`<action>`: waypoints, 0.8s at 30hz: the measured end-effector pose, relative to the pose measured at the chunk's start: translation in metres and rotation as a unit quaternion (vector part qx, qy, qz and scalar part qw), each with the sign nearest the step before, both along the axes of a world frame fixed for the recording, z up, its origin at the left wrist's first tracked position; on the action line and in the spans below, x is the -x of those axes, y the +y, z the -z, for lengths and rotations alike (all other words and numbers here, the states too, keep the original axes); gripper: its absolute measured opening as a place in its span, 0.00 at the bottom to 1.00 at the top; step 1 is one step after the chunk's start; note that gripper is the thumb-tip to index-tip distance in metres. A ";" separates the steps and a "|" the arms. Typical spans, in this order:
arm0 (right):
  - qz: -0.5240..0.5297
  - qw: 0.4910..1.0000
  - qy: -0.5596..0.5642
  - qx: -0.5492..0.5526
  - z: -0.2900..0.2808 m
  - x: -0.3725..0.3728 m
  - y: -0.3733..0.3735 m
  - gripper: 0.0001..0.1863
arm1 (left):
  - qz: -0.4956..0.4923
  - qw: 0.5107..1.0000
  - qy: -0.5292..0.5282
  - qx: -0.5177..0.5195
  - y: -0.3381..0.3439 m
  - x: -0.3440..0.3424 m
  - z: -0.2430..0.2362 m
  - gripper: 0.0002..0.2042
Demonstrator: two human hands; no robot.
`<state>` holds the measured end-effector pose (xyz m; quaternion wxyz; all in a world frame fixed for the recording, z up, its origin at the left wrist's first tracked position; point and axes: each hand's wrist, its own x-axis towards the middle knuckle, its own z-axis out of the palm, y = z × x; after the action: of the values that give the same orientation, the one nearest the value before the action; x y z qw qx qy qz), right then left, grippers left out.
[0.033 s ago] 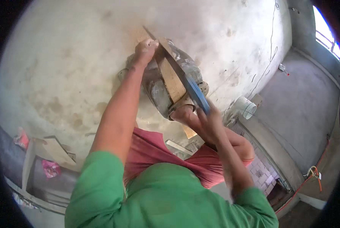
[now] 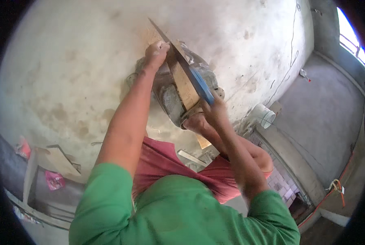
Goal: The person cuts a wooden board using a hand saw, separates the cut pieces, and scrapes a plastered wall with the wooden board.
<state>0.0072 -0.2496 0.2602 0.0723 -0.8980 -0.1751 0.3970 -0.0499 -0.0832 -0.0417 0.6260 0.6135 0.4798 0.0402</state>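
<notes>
In my right hand (image 2: 216, 108) is the blue handle of a handsaw (image 2: 200, 83), fingers closed round it. The long thin blade slants up and left across a narrow light-brown wooden board (image 2: 185, 90). My left hand (image 2: 157, 52) is closed on the board near its far end, close beside the blade. Beneath the board lies a bulky, dark grey, dusty object (image 2: 169, 104) whose kind I cannot make out. My foot, in worn footwear (image 2: 194, 109), presses at the board's near end. Pale dust surrounds the far end.
A white bucket (image 2: 265, 115) stands at right, beside a concrete ledge (image 2: 282, 141). An orange cord (image 2: 340, 194) and a thin dark cable (image 2: 292, 41) lie farther right. At left are board pieces (image 2: 60, 160) and a pink plastic bag (image 2: 54, 180). Wood scraps (image 2: 190, 157) lie between my legs.
My right hand has moved forward and left with the saw, and more of the blade sticks out past the board's far end. My left hand has stayed in place.
</notes>
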 end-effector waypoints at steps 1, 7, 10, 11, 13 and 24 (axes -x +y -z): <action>-0.028 0.999 -0.027 -0.028 0.052 -0.005 0.011 0.18 | 0.025 0.998 0.022 -0.061 0.000 0.000 0.003 0.14; -0.065 0.998 -0.025 0.006 0.045 -0.004 -0.047 0.17 | 0.037 0.994 0.048 -0.086 0.004 -0.001 -0.003 0.15; 0.012 0.999 0.034 -0.009 -0.093 0.005 -0.089 0.19 | 0.020 1.000 0.004 0.017 0.004 0.000 -0.008 0.16; 0.035 0.998 0.054 0.015 -0.123 0.006 -0.091 0.19 | -0.009 0.998 -0.027 0.060 0.003 0.001 -0.008 0.17; 0.037 0.998 0.043 0.011 -0.151 0.010 -0.079 0.19 | 0.007 0.999 -0.038 0.037 0.004 0.002 -0.006 0.17; -0.071 0.987 -0.051 -0.138 0.016 0.001 -0.026 0.17 | 0.057 0.997 0.046 0.023 0.009 0.000 -0.009 0.16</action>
<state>0.0058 -0.2752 0.2442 0.1583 -0.8840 -0.2948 0.3265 -0.0503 -0.0744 -0.0327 0.6185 0.6268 0.4727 -0.0346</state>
